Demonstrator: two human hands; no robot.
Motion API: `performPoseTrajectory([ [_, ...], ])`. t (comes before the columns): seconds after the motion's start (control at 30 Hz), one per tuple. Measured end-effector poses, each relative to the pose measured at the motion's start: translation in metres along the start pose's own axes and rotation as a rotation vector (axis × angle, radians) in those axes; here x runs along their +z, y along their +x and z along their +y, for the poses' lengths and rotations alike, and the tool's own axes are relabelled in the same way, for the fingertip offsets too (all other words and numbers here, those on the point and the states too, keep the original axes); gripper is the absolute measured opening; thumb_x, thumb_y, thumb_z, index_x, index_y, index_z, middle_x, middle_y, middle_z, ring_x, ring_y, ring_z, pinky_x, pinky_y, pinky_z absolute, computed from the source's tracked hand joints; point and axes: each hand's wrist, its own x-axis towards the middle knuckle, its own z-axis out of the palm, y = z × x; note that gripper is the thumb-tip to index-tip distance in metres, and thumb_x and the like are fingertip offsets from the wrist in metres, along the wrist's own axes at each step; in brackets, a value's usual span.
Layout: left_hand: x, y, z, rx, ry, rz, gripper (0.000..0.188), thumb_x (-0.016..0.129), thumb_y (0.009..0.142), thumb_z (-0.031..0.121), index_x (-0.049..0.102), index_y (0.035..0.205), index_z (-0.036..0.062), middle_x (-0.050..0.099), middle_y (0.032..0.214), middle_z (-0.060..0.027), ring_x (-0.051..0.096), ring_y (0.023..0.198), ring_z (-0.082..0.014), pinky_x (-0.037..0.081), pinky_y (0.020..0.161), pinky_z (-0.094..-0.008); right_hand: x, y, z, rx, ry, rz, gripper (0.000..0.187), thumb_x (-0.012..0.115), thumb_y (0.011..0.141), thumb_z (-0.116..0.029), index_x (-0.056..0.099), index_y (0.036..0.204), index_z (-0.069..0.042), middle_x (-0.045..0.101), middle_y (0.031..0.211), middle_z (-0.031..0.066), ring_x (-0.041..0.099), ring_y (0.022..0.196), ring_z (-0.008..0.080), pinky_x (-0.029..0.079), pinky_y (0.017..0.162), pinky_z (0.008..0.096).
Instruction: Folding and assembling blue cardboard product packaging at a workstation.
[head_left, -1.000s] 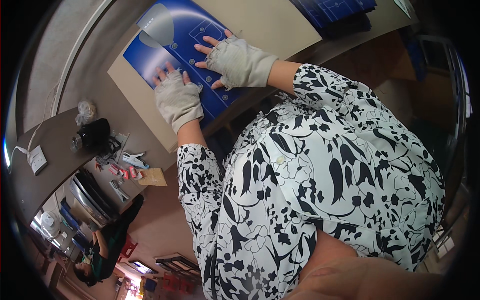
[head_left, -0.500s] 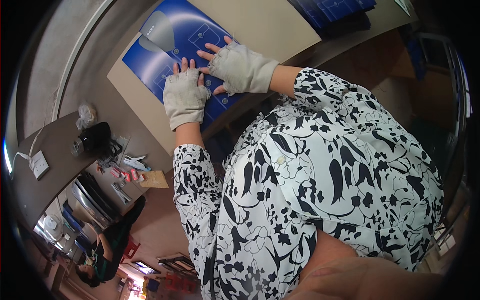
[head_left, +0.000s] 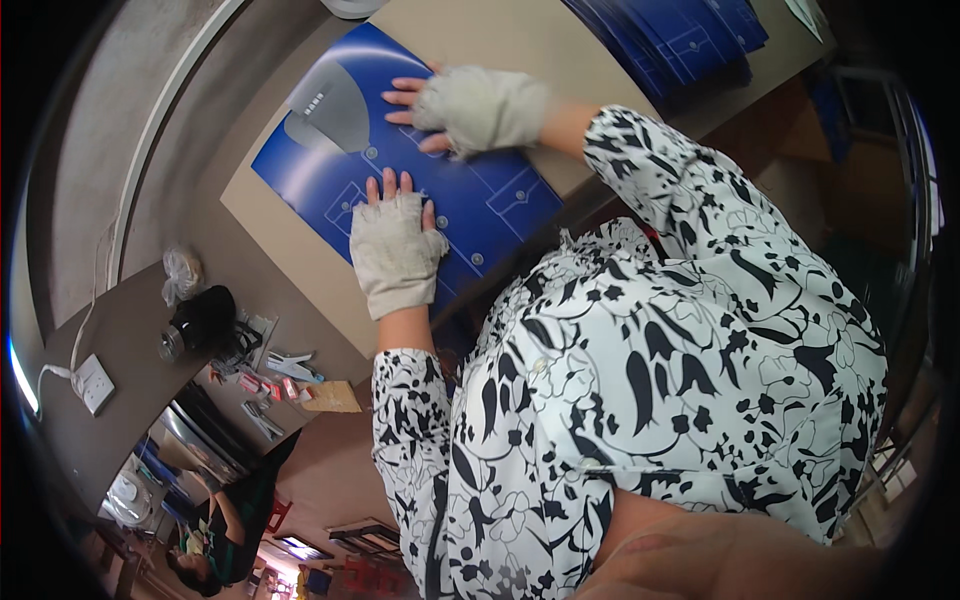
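Observation:
A glossy blue sheet [head_left: 470,215], printed with a grey collar, pockets and buttons like a shirt, lies on a beige board [head_left: 262,215]. On its left part rests my left hand [head_left: 397,240], in a pale fingerless glove, its fingers stretched out flat and holding nothing. My right hand [head_left: 465,110], gloved the same way and slightly blurred, is over the sheet's far right edge near the collar print. Its fingers are spread and nothing is in them. Whether the right palm presses on the sheet I cannot tell.
A stack of similar blue sheets [head_left: 690,45] sits at the far right. Left on the table are a black object [head_left: 205,315], a clear plastic bag [head_left: 183,275], a white socket box [head_left: 93,384] and small tools [head_left: 290,366]. Another person [head_left: 225,520] works at lower left.
My right hand has moved away from my left, toward the sheet's far edge, uncovering more of the print. My left hand sits slightly lower and further right in the picture; the whole view has shifted.

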Motion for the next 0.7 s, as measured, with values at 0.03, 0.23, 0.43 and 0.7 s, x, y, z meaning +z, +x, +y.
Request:
performPoseTrajectory([
  [0.03,-0.005,0.0,0.007,-0.007,0.004,-0.012,0.051,0.066,0.096,0.026,0.063,0.142,0.0059,0.059,0.15,-0.0183,0.05,0.143,-0.0399,0.04,0.116,-0.0529,-0.01,0.015,0.012,0.001,-0.014,0.013,0.067,0.057,0.101,-0.053,0.051,0.154,-0.014,0.041,0.166,0.0127,0.031,0.157,0.0293,0.02,0.126,0.0581],
  [0.23,-0.026,-0.012,0.048,0.005,0.013,-0.011,0.054,0.065,0.096,0.028,0.06,0.145,0.0064,0.054,0.155,-0.0187,0.044,0.148,-0.0401,0.035,0.119,-0.0559,-0.076,0.092,0.057,0.091,-0.205,0.124,0.069,0.057,0.1,-0.055,0.049,0.155,-0.013,0.042,0.165,0.0125,0.035,0.155,0.0298,0.029,0.122,0.0601],
  [0.43,-0.027,-0.012,0.054,0.014,-0.018,0.005,0.055,0.065,0.096,0.03,0.059,0.146,0.0064,0.051,0.158,-0.0191,0.04,0.15,-0.0419,0.031,0.121,-0.0564,-0.129,0.092,0.055,0.13,-0.176,0.196,0.073,0.054,0.099,-0.058,0.058,0.145,-0.001,0.056,0.15,0.0241,0.052,0.141,0.038,0.041,0.117,0.0489],
  [0.7,-0.013,-0.007,0.022,0.001,0.067,-0.023,0.052,0.066,0.097,0.029,0.062,0.142,0.0048,0.056,0.153,-0.02,0.047,0.146,-0.0397,0.036,0.12,-0.0522,-0.04,0.011,-0.017,0.091,-0.189,-0.011,0.081,0.058,0.095,-0.063,0.047,0.156,-0.011,0.038,0.166,0.0175,0.033,0.156,0.0343,0.025,0.124,0.0599],
])
